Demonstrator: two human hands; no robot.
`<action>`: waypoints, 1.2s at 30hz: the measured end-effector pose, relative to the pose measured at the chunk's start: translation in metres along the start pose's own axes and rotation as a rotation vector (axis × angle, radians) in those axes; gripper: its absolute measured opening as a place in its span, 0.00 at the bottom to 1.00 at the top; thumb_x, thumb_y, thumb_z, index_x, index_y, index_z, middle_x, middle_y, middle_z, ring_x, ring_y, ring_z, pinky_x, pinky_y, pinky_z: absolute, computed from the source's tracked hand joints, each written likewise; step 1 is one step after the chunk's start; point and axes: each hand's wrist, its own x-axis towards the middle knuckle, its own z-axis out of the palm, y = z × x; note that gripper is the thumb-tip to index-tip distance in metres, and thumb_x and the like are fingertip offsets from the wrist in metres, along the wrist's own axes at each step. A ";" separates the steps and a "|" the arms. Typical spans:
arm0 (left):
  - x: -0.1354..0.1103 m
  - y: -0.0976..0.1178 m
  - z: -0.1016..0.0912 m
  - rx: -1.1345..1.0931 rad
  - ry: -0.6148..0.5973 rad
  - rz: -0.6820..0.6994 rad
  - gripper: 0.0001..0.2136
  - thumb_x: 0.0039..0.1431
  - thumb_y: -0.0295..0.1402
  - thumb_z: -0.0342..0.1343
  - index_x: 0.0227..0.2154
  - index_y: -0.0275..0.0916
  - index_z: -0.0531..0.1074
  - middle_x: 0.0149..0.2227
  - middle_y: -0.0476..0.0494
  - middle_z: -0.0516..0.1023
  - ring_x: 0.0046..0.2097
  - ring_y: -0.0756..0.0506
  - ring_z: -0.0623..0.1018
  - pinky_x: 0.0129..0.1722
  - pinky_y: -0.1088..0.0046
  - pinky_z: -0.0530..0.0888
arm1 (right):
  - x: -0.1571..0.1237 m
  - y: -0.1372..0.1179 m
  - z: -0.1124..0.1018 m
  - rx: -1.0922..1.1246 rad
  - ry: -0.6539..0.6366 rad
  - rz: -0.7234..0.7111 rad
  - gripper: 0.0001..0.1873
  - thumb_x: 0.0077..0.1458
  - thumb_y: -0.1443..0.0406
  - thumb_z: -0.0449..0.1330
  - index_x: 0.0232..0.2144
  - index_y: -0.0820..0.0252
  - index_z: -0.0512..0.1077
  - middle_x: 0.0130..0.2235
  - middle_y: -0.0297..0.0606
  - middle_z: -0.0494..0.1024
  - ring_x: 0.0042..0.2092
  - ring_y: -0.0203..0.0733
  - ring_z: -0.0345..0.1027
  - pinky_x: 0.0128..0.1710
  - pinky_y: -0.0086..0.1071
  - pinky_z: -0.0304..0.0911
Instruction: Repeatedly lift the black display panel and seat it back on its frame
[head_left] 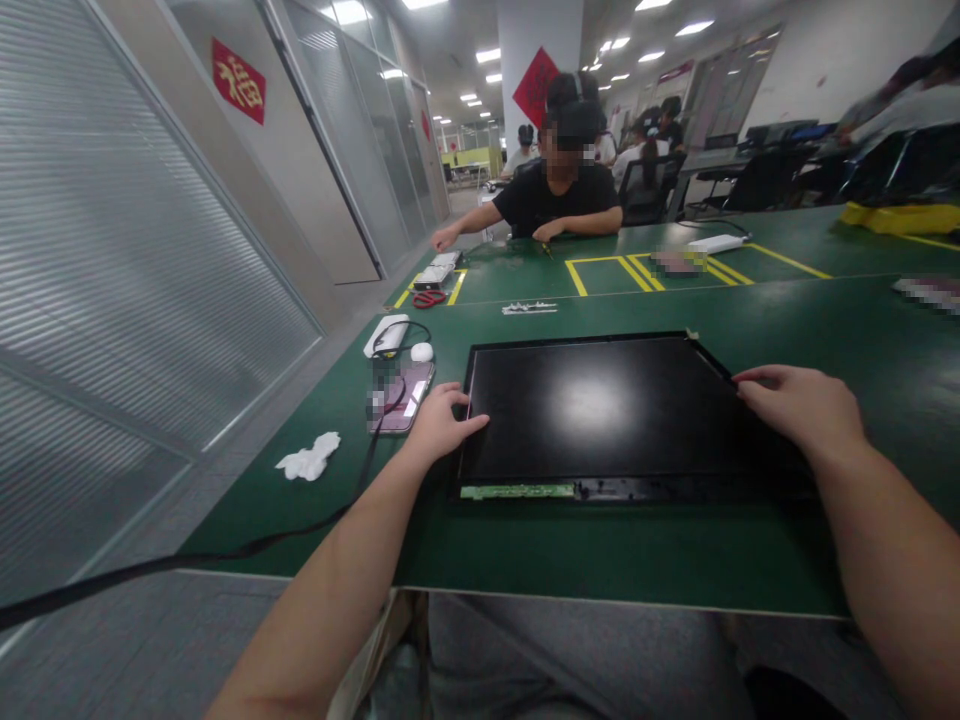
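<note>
A black LCD panel (pixel 600 410) with a thin dark frame lies in front of me, its glossy face up and reflecting a bright patch. A green circuit strip (pixel 517 492) runs along the left part of its near edge. My left hand (pixel 442 420) grips the panel's left edge, thumb over the top and fingers along the side. At the far right edge, my right hand (pixel 802 405) pinches the frame between thumb and fingers. Whether the panel rests fully on the table or is slightly raised, I cannot tell.
Left of the panel, the green table (pixel 300 525) holds a phone (pixel 414 398), a white earbud case (pixel 422 352), a white power bank (pixel 386 336), crumpled tissue (pixel 309 458) and a black strap (pixel 277 540). Beyond are white strips (pixel 529 308), red scissors (pixel 430 299) and a seated person (pixel 559 190).
</note>
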 end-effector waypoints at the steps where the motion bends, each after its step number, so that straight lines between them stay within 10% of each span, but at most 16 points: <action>1: 0.000 0.000 0.000 0.002 0.001 0.003 0.16 0.48 0.44 0.67 0.36 0.38 0.78 0.56 0.32 0.74 0.59 0.33 0.74 0.62 0.55 0.68 | 0.001 0.001 0.001 -0.003 0.011 -0.013 0.21 0.49 0.53 0.55 0.41 0.46 0.82 0.40 0.41 0.82 0.36 0.51 0.72 0.32 0.39 0.63; 36: -0.001 -0.001 0.002 0.035 -0.002 0.111 0.15 0.53 0.43 0.63 0.38 0.38 0.74 0.51 0.33 0.76 0.59 0.33 0.73 0.59 0.53 0.69 | 0.008 0.010 0.008 0.024 0.003 -0.047 0.21 0.49 0.52 0.55 0.40 0.47 0.82 0.38 0.39 0.82 0.38 0.52 0.73 0.34 0.40 0.65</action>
